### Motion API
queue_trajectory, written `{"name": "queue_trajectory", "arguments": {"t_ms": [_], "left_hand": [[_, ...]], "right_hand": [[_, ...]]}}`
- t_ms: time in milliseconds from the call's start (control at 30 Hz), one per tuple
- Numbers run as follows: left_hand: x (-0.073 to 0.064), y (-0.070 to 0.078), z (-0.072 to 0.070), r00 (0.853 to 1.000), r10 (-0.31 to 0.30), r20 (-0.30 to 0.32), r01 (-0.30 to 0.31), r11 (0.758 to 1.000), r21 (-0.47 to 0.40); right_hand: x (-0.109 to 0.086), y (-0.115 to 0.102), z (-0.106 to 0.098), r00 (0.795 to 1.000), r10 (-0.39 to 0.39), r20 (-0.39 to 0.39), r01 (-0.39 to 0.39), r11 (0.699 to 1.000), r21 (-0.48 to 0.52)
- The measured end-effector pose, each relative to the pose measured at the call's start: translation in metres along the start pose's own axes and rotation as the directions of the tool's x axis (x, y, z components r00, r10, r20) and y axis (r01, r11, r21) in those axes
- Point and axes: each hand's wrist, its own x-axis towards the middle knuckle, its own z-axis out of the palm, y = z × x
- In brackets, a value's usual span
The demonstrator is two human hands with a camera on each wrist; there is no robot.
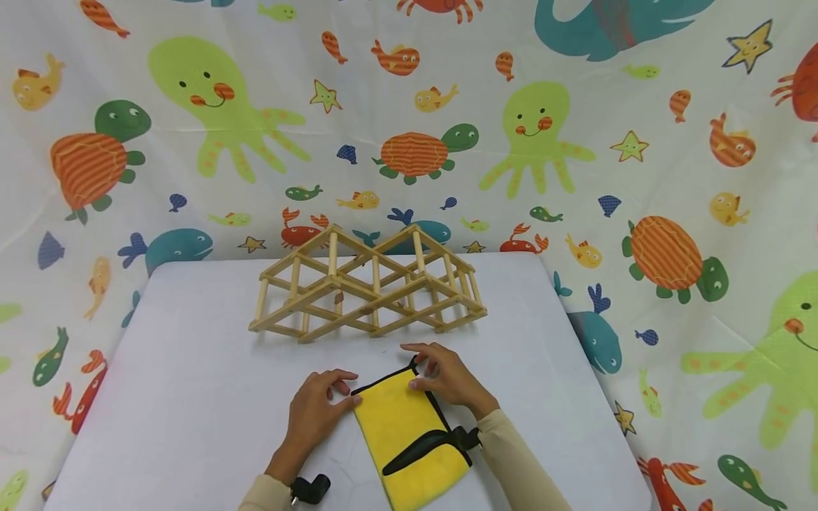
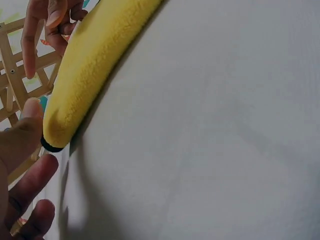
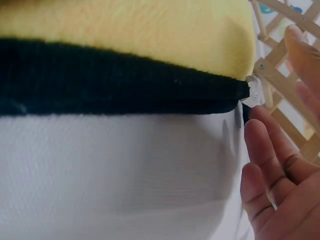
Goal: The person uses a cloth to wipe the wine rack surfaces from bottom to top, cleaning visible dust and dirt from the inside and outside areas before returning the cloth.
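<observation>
Fingers, slightly bent, flank the yellow cloth.

Saw a pale wooden rack of crossed slats and round dowels, standing in two peaks at twelve o'clock on a white tabletop. Logged a printed curtain behind. On it, by the head view's clock, counted a green octopus at ten, orange-shelled turtles at twelve and three, a red crab at eight.
</observation>
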Motion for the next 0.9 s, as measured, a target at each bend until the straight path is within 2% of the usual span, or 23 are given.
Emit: {"name": "queue_trajectory", "arguments": {"t_ms": [167, 300, 667, 767, 900], "left_hand": [[0.001, 0.002, 0.001, 0.999, -0.041, 0.036, 0.04, 0.999, 0.024], [0.002, 0.002, 0.004, 0.997, -0.052, 0.052, 0.049, 0.997, 0.056], [0.003, 0.005, 0.008, 0.998, -0.025, 0.056, 0.024, 0.999, 0.024], [0.007, 0.006, 0.008, 0.998, -0.018, 0.065, 0.018, 1.0, 0.011], [0.011, 0.008, 0.006, 0.997, -0.008, 0.077, 0.008, 1.0, 0.006]], "right_hand": [[0.002, 0.004, 0.003, 0.999, 0.026, 0.022, -0.026, 0.999, -0.035], [0.002, 0.006, 0.006, 0.998, 0.055, 0.043, -0.053, 0.998, -0.042], [0.006, 0.004, 0.008, 0.996, 0.067, 0.061, -0.067, 0.998, -0.009], [0.007, 0.001, 0.007, 0.994, 0.093, 0.052, -0.092, 0.995, -0.028], [0.009, -0.006, 0.008, 0.99, 0.135, 0.047, -0.129, 0.986, -0.107]]}}
